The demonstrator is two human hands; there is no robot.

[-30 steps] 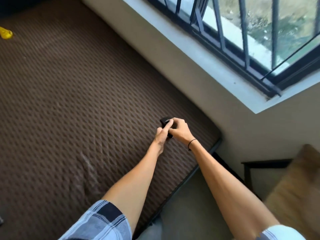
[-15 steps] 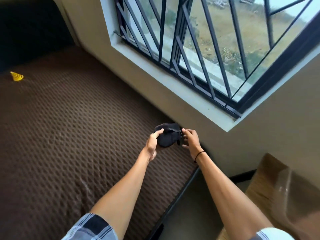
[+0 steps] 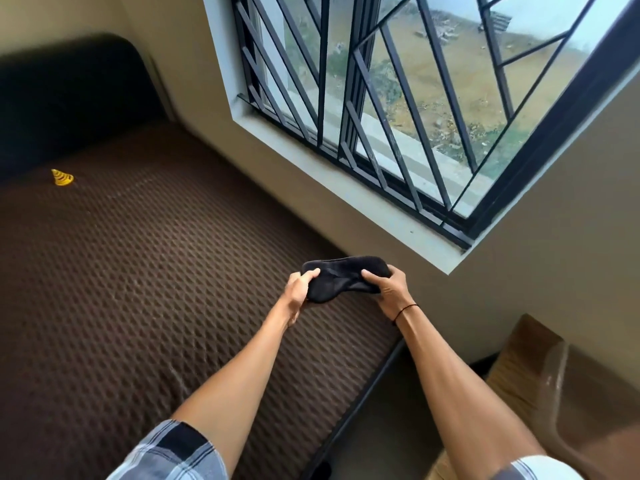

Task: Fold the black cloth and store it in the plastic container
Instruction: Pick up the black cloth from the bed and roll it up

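A small black cloth (image 3: pixel 343 277) is stretched out lengthwise in the air between both hands, above the right edge of the brown bed. My left hand (image 3: pixel 298 292) pinches its left end, thumb on top. My right hand (image 3: pixel 388 288) grips its right end; a thin dark band circles that wrist. A translucent brownish plastic container (image 3: pixel 561 386) stands at the lower right, beside the bed, partly cut off by the frame edge.
The brown patterned mattress (image 3: pixel 138 289) fills the left and centre, with a dark headboard (image 3: pixel 69 95) at the far end and a small yellow item (image 3: pixel 61 177) near it. A barred window (image 3: pixel 398 109) and beige wall run along the right.
The cloth was a small bunch held close between both hands; my hands have drawn apart and it is now spread out long. The view has tilted upward, showing more window and the container.
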